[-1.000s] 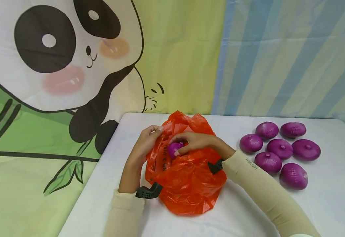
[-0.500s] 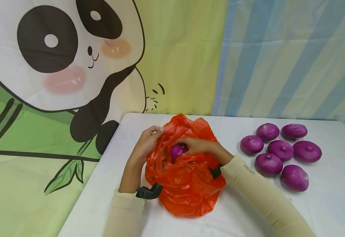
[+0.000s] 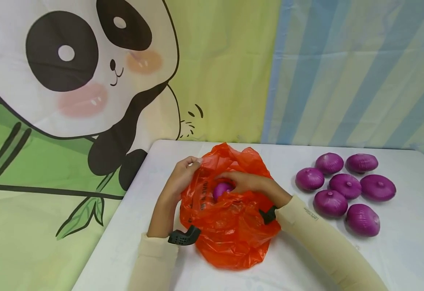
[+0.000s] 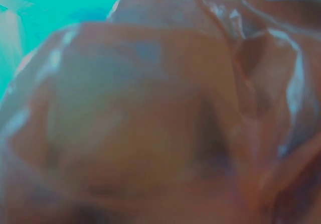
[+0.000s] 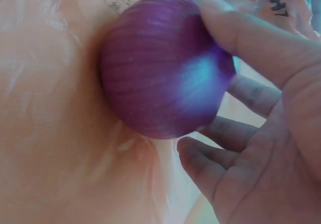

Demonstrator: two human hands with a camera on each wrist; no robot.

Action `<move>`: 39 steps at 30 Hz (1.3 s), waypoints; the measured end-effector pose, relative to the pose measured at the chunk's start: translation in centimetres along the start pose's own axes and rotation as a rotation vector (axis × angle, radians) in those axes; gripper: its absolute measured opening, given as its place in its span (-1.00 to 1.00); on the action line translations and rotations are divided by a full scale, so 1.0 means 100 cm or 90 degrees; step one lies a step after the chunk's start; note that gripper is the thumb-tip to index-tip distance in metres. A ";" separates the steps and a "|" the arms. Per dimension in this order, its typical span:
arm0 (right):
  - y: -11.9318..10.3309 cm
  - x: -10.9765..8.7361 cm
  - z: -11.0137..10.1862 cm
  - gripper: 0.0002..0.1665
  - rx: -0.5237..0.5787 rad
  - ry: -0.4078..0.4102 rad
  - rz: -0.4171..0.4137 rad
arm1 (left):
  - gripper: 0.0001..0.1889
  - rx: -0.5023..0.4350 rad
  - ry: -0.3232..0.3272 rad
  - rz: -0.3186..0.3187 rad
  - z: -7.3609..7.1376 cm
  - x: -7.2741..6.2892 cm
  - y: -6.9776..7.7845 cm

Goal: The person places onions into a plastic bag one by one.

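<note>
A red plastic bag [image 3: 230,242] with dark printing lies on the white table, its mouth held up. At the left of its rim my left hand [image 3: 182,180] pinches the thin plastic between thumb and fingers. Reaching into the mouth, my right hand [image 3: 244,184] holds a purple onion [image 3: 222,189], partly hidden by the bag's near edge. In the right wrist view the thumb lies against the upper side of the onion [image 5: 155,68], and the other fingers reach behind and below it. Blurred plastic [image 4: 130,113] fills most of the left wrist view.
Several more purple onions [image 3: 344,186] sit in a loose group on the right of the white table [image 3: 408,242]. Behind the table's far edge hangs a printed curtain [image 3: 226,81] with a panda.
My right hand has gone deeper into the bag with the onion, so less of the onion shows. The left hand keeps its pinch on the rim.
</note>
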State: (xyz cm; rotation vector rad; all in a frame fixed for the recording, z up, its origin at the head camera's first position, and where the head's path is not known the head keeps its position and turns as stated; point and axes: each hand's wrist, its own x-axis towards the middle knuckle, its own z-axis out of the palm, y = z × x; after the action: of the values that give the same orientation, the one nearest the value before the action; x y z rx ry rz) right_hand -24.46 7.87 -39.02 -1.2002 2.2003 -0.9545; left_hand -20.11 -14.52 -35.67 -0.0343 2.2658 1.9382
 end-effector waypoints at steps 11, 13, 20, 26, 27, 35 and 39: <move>-0.015 -0.017 -0.002 -0.42 0.010 0.024 -0.041 | -0.72 -0.007 0.004 -0.008 -0.001 0.001 -0.002; -0.017 -0.021 -0.003 -0.44 0.017 0.029 -0.053 | -0.73 -0.009 0.006 -0.008 -0.001 0.002 -0.003; -0.027 -0.042 -0.004 -0.42 0.024 0.057 -0.043 | -0.71 0.006 0.019 -0.004 -0.004 0.003 -0.004; -0.035 -0.058 -0.006 -0.44 0.011 0.092 -0.046 | -0.67 -0.003 0.025 0.008 -0.009 0.002 -0.005; -0.035 -0.060 -0.007 -0.45 0.010 0.098 -0.046 | -0.66 -0.008 0.024 0.008 -0.010 0.002 -0.005; -0.032 -0.081 -0.007 -0.49 0.044 0.111 -0.055 | -0.66 -0.034 0.022 0.010 -0.012 0.001 -0.005; -0.028 -0.095 -0.009 -0.47 0.075 0.144 -0.042 | -0.66 -0.035 0.025 0.015 -0.013 0.000 -0.005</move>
State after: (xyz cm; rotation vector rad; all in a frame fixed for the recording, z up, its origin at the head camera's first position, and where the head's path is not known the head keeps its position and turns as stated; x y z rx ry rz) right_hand -18.68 15.28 -35.72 -1.1655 2.2503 -1.2848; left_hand -20.23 -15.84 -35.99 -0.0533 2.2475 2.0290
